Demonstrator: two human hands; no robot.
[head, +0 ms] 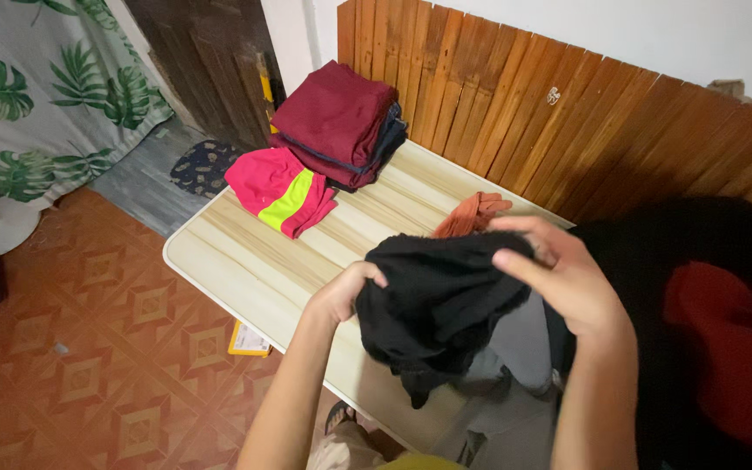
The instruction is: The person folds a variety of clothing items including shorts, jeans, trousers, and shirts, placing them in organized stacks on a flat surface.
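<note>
A black garment hangs bunched above the light wooden table. My left hand grips its left edge, fingers curled into the cloth. My right hand pinches its upper right side, thumb and fingers closed on the fabric. A grey garment lies under the black one, and an orange cloth lies just behind it.
A folded pink and yellow-green garment and a stack of folded maroon and dark clothes sit at the table's far end. A heap of black and red clothes lies at right, against a wooden slatted board. A leaf-print curtain hangs at left over orange patterned floor tiles.
</note>
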